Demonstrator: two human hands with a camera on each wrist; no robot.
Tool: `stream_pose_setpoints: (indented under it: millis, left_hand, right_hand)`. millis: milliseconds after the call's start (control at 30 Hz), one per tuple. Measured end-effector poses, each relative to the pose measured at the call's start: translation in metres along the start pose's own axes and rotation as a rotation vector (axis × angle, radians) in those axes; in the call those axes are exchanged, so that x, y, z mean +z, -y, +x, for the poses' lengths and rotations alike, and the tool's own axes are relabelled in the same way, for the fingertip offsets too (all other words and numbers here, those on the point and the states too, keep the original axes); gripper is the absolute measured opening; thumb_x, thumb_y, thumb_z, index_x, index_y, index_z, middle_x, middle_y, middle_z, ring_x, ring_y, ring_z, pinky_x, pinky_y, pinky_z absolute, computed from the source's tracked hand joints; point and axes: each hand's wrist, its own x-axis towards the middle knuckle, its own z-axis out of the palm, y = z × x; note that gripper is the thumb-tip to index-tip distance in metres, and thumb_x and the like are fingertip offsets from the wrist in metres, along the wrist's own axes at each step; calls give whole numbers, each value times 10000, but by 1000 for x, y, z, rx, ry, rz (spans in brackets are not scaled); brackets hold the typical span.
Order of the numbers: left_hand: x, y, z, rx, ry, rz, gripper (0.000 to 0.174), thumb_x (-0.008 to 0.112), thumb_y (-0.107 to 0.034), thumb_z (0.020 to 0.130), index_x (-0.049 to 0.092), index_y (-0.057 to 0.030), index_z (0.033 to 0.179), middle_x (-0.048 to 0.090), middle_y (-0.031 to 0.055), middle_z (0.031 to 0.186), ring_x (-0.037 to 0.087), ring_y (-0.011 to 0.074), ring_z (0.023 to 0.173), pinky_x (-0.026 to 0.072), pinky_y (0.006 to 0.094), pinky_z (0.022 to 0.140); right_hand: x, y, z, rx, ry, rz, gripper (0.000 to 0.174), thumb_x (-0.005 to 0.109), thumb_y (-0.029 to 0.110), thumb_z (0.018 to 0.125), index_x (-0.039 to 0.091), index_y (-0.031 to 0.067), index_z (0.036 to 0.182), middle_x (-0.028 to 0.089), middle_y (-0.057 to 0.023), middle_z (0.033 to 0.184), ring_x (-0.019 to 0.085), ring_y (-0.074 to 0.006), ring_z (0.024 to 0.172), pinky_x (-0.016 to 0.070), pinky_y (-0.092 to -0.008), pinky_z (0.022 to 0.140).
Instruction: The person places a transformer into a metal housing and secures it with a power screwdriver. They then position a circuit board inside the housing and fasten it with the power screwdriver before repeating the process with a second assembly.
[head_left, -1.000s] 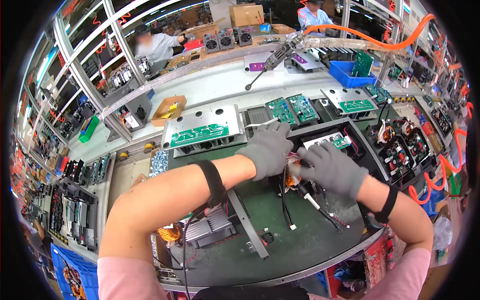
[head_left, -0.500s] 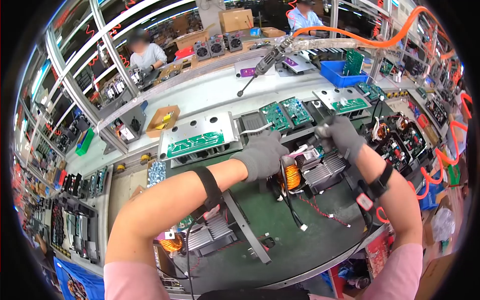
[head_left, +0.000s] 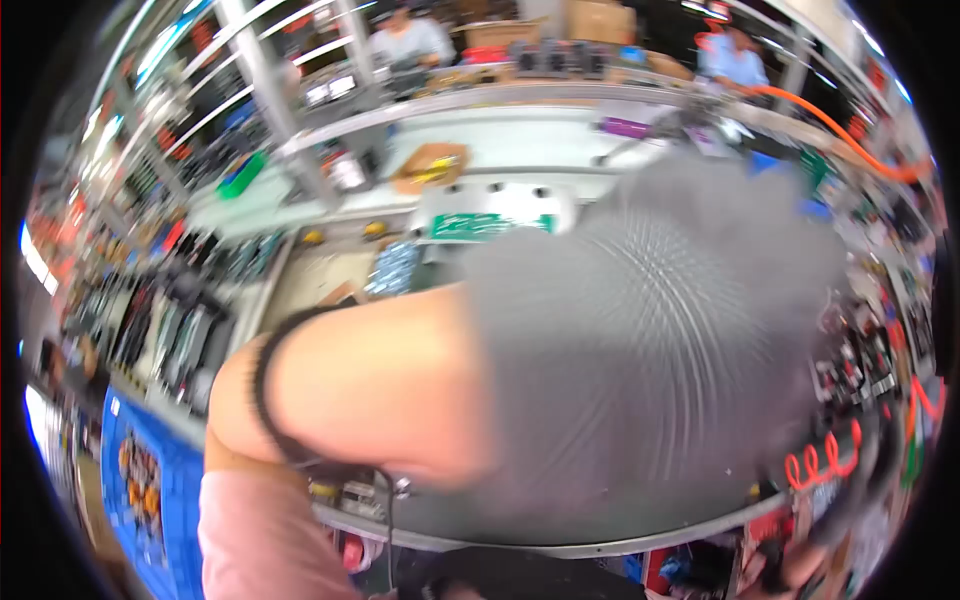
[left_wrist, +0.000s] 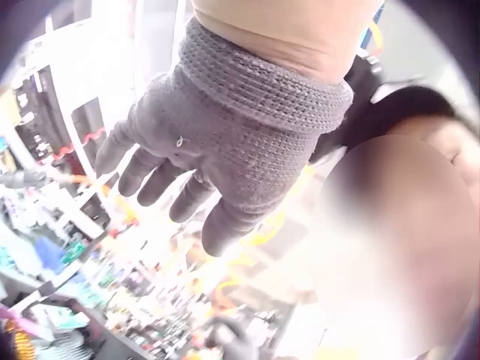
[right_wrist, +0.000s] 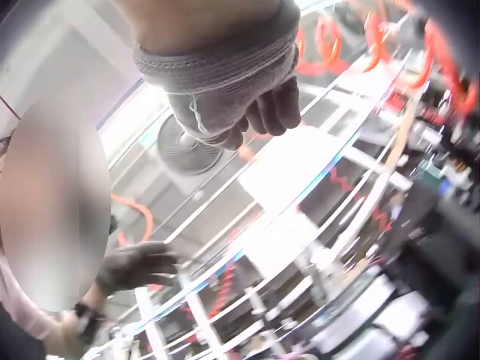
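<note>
My left hand (head_left: 660, 320), in a grey knit glove, is raised close in front of the head camera and blurred. In the left wrist view this hand (left_wrist: 217, 142) has its fingers spread and holds nothing. My right hand (head_left: 850, 500), gloved too, is out past the bench's right side, low in the head view. Its fingers hang loosely bent in the right wrist view, where the hand (right_wrist: 240, 105) shows nothing in its grip. A metal panel with a green circuit board (head_left: 490, 225) stands behind my left hand, which hides most of the bench's parts.
A cardboard tray (head_left: 430, 167) with yellow pieces sits on the far shelf. An orange coiled hose (head_left: 825, 460) hangs at the right. A blue crate (head_left: 180, 530) stands low at the left. Two people (head_left: 410, 45) work across the bench.
Both hands have left the heat sink unit and the parts on the bench. The left has risen toward the head camera; the right has swung out to the right. The head view has shifted.
</note>
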Motion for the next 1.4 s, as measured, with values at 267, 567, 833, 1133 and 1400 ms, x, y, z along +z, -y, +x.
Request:
stream_pose_setpoints:
  millis: [267,567,833,1133,1400]
  left_hand:
    - [-81,92,-172,-888,-108,-321,451,642,-322,886,572,-23,1217,616,106,1104,567,178,1024,456,311,905]
    - [86,158,-376,-1396,166,-279,314,595,-262,845,657,-116,1116,652,110,1114,606,264,1056,450,337,936]
    - [168,234,-325,-1077,188,76,242,580,-175,814,677,-169,1036,624,94,1074,607,292,1001,490,392,856]
    - [185,291,-333,-1300,26,40,314,581,-77,806,640,-146,1107,650,156,1044,647,318,913,515,403,789]
    - [105,250,-343,-1445,-1035,-1264,350,581,-205,914,550,15,1184,634,144,1042,620,174,773,518,211,609]
  right_hand:
    - [98,-8,-2,225,139,432,532,573,265,911,437,-22,1337,500,-173,1328,550,-206,1105,455,-317,913]
    - [116,40,30,122,140,796,546,576,319,903,452,-1,1328,497,-172,1334,544,-222,1091,453,-329,874]
    - [120,78,49,47,101,1068,560,579,367,897,466,18,1320,495,-171,1339,538,-236,1078,451,-340,839]
    - [111,122,61,-37,93,1351,577,582,421,889,481,39,1311,492,-171,1345,532,-252,1063,449,-352,799]
    - [83,177,18,-7,123,1675,594,584,468,882,495,58,1303,490,-170,1350,527,-267,1050,447,-363,764]
